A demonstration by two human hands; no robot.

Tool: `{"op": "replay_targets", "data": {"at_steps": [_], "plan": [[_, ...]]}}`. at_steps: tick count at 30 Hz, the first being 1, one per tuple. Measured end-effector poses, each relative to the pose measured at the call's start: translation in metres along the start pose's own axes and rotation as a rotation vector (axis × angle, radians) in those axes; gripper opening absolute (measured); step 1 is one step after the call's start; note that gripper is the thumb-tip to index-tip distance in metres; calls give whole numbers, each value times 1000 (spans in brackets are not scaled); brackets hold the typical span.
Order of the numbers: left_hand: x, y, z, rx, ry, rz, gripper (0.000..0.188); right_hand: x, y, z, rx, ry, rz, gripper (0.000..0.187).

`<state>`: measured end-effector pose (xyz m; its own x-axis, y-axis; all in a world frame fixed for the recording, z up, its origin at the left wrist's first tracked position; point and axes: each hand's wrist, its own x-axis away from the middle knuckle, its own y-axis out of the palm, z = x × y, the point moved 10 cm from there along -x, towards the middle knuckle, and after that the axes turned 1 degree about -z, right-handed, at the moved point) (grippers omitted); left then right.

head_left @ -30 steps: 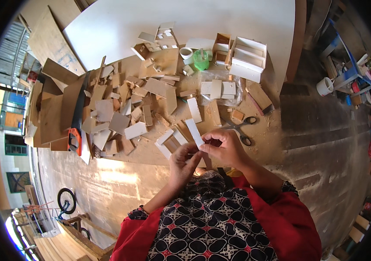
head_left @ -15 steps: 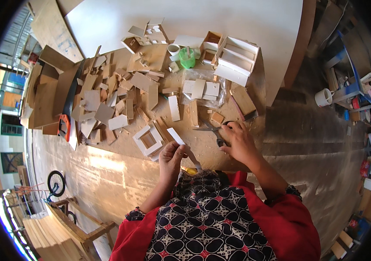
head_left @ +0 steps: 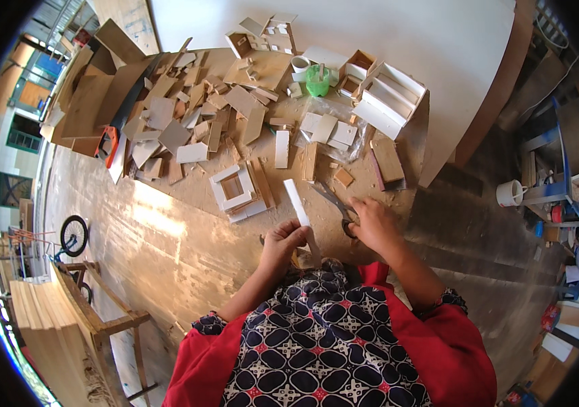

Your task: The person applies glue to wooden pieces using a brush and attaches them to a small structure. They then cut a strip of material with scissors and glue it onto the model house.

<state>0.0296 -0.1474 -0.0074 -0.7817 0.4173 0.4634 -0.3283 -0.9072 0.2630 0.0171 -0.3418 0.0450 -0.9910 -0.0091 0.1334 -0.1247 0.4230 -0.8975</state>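
Observation:
My left hand pinches a narrow white strip, which looks like paper or tape, between thumb and fingers. The strip stands up past the fingertips, and its lower end hangs toward my lap. In my right hand are dark-handled scissors, their blades pointing up and left over the near edge of the table. The blades are apart from the strip. Just beyond my left hand lies a small wooden frame with a white border. A small wood block rests past the scissors.
The worktable carries a heap of wood offcuts on its left. A white shelf-like box, a green plastic cup and a small model house stand at the back. An orange-handled saw sits at the left edge.
The scissors have turned so their blades point more away from me and look closer together. The strip has moved right and stands more upright. My view has shifted slightly.

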Motion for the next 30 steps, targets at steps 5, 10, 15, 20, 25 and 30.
{"op": "replay_targets", "data": {"at_steps": [5, 10, 15, 20, 25, 30], "plan": [[-8, -18, 39, 32, 156, 122, 16, 3, 1, 4, 28, -7, -73, 35], [-9, -18, 59, 115, 175, 114, 12, 8, -5, 19, -145, -18, -25, 32], [-18, -21, 40, 157, 148, 96, 14, 8, 8, 28, -654, 62, -205, 41], [-22, -19, 29, 23, 56, 94, 15, 15, 35, 9, -1021, -1, -391, 48], [-24, -15, 19, -110, -15, 56, 16, 16, 57, 2, -926, -54, -517, 57], [-20, -7, 5, -102, -75, 20, 24, 7, 28, -19, -789, -15, -495, 54]]}}
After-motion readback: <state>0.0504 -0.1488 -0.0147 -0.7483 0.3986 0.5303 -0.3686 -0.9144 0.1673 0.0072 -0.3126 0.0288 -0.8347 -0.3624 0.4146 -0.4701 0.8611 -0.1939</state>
